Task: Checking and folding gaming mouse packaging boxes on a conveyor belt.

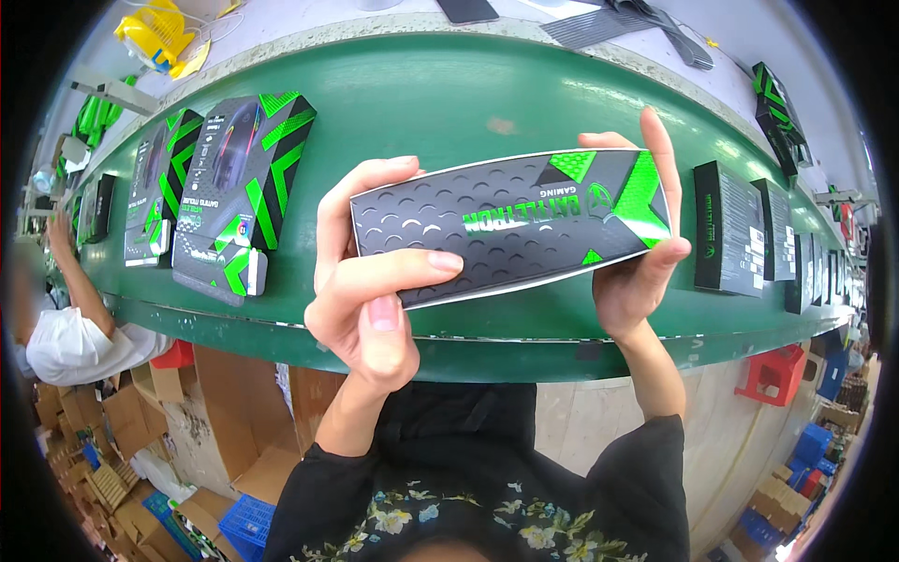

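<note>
A flat dark-grey box (506,225) with bright green corner patches and a scale pattern is held up over the green belt, a long panel facing me. My left hand (365,272) wraps its left end, index finger lying across the panel and thumb below. At the right end, my right hand (641,244) grips it between thumb and fingers, one finger pointing up past the top edge. The box tilts slightly, right end higher. To the left lie two similar boxes, a nearer mouse box (239,187) and one behind it (154,192), each with a mouse pictured on it.
The green conveyor belt (421,94) runs across in front of me. Several dark boxes (729,229) stand along its right part. Another box (779,117) leans at the far right edge. A person (84,337) works at the left. A red stool (773,375) and cartons (248,403) are below.
</note>
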Demonstrator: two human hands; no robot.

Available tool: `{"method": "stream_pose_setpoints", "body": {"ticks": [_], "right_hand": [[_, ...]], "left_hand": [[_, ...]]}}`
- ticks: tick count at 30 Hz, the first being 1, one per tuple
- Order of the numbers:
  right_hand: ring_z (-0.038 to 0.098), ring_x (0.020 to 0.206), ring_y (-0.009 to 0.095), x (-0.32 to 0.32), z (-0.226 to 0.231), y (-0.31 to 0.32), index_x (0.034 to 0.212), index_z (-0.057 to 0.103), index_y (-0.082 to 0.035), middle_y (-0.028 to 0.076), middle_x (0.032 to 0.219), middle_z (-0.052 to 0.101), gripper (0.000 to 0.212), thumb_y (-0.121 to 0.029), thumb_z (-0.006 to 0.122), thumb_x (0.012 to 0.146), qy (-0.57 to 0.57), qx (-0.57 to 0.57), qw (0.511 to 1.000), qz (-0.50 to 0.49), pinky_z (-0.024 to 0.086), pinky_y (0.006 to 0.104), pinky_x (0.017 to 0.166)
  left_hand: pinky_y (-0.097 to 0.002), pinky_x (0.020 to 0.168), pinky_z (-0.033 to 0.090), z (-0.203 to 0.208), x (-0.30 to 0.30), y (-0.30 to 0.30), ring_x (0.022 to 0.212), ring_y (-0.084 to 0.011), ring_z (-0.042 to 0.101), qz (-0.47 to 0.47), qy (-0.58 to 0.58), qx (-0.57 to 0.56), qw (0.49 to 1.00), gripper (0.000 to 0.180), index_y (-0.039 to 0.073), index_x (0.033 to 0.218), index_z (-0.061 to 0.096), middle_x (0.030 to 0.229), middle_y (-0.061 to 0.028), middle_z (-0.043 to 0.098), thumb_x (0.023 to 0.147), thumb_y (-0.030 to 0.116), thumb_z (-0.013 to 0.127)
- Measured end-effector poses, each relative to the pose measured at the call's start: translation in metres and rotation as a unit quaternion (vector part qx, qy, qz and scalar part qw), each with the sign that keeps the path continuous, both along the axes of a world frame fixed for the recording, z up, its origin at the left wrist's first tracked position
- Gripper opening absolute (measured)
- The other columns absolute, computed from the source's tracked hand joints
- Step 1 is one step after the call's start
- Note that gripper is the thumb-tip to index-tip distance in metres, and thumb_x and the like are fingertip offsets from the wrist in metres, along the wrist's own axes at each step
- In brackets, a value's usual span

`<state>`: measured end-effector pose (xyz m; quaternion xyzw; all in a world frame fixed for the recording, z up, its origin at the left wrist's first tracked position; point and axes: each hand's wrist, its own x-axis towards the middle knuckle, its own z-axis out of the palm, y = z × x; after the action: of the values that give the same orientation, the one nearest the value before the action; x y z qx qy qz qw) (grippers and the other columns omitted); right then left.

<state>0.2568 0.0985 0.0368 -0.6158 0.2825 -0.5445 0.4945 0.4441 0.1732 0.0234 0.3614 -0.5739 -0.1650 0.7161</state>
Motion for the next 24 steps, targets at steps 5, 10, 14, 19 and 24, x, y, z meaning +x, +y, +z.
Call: {"method": "stream_pose_setpoints", "body": {"ticks": [5,10,14,19,24], "right_hand": [[0.059,0.102,0.017,0.011,0.003,-0.004,0.147,0.030,0.003,0.012,0.117,0.058,0.107,-0.044,0.086,0.069,-0.002,-0.133,0.991,-0.025,0.047,0.0296,0.090],[0.058,0.105,0.015,0.008,0.013,-0.015,0.146,0.035,0.001,0.009,0.112,0.062,0.083,-0.030,0.078,0.082,0.064,-0.082,0.994,-0.024,0.045,0.0284,0.095],[0.053,0.118,0.020,0.005,0.028,-0.015,0.146,0.036,0.001,0.016,0.122,0.062,0.068,-0.043,0.054,0.098,0.185,-0.023,0.982,-0.024,0.037,0.0318,0.105],[0.052,0.124,0.022,-0.086,0.032,-0.095,0.134,0.053,0.003,0.016,0.132,0.059,0.056,-0.041,0.033,0.105,0.372,-0.047,0.912,-0.164,0.033,0.0326,0.109],[0.058,0.116,0.025,-0.029,0.032,-0.075,0.124,0.060,0.002,0.016,0.123,0.063,0.044,-0.032,0.041,0.103,0.315,-0.159,0.914,-0.200,0.041,0.0342,0.101]], "left_hand": [[-0.0416,0.085,0.050,0.004,-0.020,-0.017,0.109,-0.0355,0.056,0.124,-0.063,-0.063,0.988,0.055,0.010,0.103,0.054,0.120,-0.0271,0.049,0.061,0.005,0.088],[-0.0387,0.086,0.045,0.013,-0.007,-0.026,0.107,-0.0327,0.056,0.154,-0.041,-0.001,0.987,0.013,0.002,0.086,0.056,0.099,-0.0150,0.058,0.083,0.006,0.068],[-0.0308,0.091,0.040,0.017,0.025,-0.006,0.107,-0.0201,0.056,0.079,-0.114,0.081,0.987,0.037,-0.002,0.116,0.055,0.122,-0.0172,0.059,0.104,0.029,0.040],[-0.0349,0.096,0.041,0.024,0.122,0.030,0.112,-0.0227,0.058,0.200,-0.169,0.213,0.941,0.041,-0.001,0.123,0.058,0.122,-0.0131,0.061,0.103,0.031,0.042],[-0.0453,0.097,0.042,-0.036,0.245,0.090,0.113,-0.0407,0.056,0.453,-0.366,0.342,0.738,0.049,-0.003,0.127,0.055,0.122,-0.0255,0.058,0.093,0.032,0.060]]}}
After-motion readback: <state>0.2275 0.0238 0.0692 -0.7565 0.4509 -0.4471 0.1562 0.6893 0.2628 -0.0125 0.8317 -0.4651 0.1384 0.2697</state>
